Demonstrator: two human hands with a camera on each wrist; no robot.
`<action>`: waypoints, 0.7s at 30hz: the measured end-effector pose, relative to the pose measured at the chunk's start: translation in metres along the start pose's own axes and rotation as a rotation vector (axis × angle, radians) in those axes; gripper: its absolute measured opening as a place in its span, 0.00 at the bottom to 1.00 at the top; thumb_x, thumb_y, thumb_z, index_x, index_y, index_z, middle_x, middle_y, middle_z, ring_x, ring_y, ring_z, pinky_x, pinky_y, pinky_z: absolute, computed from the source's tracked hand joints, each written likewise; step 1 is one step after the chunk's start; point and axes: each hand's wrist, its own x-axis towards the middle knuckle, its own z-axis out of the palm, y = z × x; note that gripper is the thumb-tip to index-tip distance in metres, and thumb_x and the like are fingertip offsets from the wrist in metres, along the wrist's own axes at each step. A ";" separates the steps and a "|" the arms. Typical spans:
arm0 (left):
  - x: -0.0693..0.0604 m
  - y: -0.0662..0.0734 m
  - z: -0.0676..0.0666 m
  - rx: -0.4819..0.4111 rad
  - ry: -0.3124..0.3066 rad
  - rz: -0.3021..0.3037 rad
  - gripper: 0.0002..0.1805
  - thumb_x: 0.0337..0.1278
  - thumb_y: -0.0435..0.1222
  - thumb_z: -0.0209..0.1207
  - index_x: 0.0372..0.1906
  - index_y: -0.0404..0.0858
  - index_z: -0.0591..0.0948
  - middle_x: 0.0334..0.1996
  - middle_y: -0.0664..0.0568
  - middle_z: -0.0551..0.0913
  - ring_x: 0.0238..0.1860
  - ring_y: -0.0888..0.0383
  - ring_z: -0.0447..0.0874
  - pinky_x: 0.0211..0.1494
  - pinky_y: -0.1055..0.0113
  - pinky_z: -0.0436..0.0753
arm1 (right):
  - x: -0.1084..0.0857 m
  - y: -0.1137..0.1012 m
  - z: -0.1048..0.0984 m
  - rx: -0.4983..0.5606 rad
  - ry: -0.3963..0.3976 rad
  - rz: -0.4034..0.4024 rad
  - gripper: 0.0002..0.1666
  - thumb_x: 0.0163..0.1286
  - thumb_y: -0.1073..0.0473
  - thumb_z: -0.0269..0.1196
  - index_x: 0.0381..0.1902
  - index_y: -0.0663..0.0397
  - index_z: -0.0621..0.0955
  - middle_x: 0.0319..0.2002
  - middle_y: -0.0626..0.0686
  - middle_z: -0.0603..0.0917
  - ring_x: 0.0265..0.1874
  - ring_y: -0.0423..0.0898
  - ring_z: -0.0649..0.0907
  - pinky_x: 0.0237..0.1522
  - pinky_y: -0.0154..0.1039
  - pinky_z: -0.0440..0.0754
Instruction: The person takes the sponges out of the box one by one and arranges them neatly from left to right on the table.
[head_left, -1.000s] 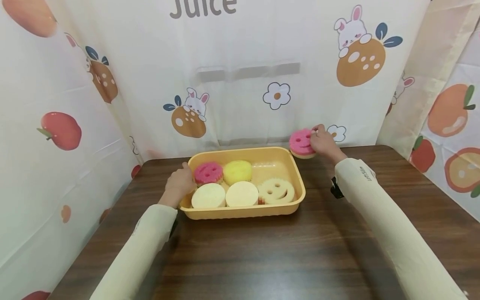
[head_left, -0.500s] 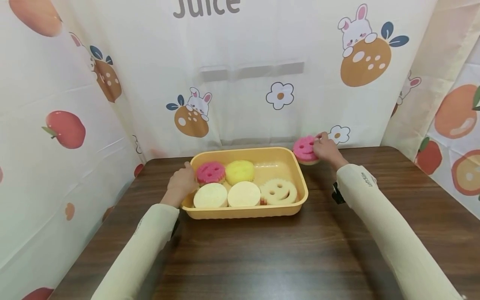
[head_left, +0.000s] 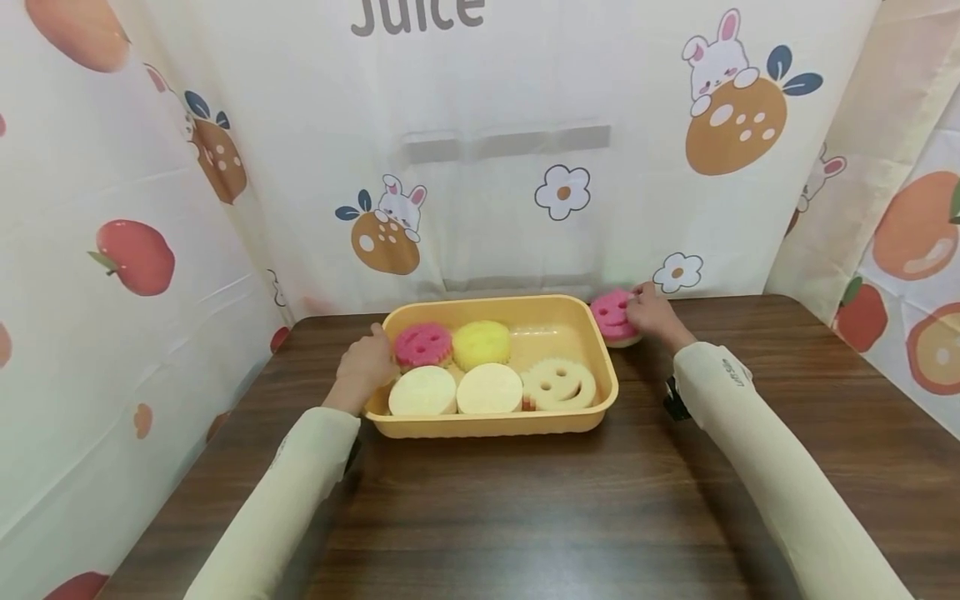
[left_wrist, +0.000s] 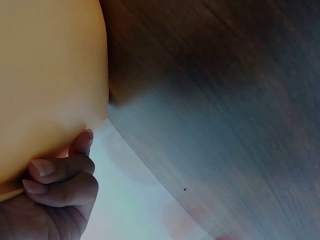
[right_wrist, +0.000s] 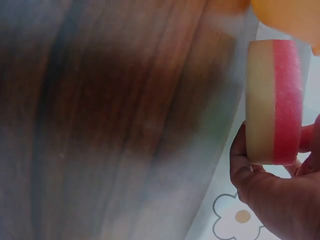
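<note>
My right hand (head_left: pixel 654 315) pinches a pink smiley-face sponge (head_left: pixel 611 313) with a cream underside, just beyond the tray's right back corner. In the right wrist view the sponge (right_wrist: pixel 274 102) is seen edge-on, fingers on its cream side. At the left end of the yellow plastic tray (head_left: pixel 491 425), my left hand (head_left: pixel 366 360) grips the rim; its curled fingers (left_wrist: pixel 65 185) show against the wall in the left wrist view. Inside lie a darker pink sponge (head_left: pixel 423 344), a yellow sponge (head_left: pixel 481 344), two plain cream round sponges (head_left: pixel 422 392) and a cream smiley sponge (head_left: pixel 558 384).
The tray stands on a dark wood-grain table (head_left: pixel 480 508) near its back edge. Behind the table hangs a white printed curtain (head_left: pixel 480 225), with more printed cloth at both sides. A small reddish piece (head_left: pixel 528 404) shows beside the cream smiley sponge.
My right hand has lowered the pink smiley sponge toward the table beside the tray. The left hand keeps its grip on the rim. The whole view has shifted slightly.
</note>
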 end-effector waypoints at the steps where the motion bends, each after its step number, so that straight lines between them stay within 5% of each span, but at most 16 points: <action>1: 0.000 0.000 0.000 -0.001 0.002 0.002 0.43 0.57 0.39 0.59 0.70 0.21 0.53 0.45 0.31 0.82 0.42 0.39 0.85 0.47 0.45 0.84 | 0.000 0.002 0.001 -0.001 -0.003 0.002 0.32 0.74 0.56 0.30 0.66 0.77 0.56 0.63 0.79 0.66 0.65 0.69 0.67 0.70 0.61 0.62; 21: -0.002 0.002 -0.001 -0.006 0.002 0.010 0.44 0.57 0.38 0.58 0.70 0.19 0.51 0.43 0.31 0.82 0.40 0.40 0.85 0.47 0.45 0.84 | 0.002 0.016 0.005 0.034 -0.091 0.091 0.33 0.78 0.50 0.29 0.68 0.71 0.55 0.69 0.78 0.60 0.72 0.70 0.60 0.73 0.60 0.57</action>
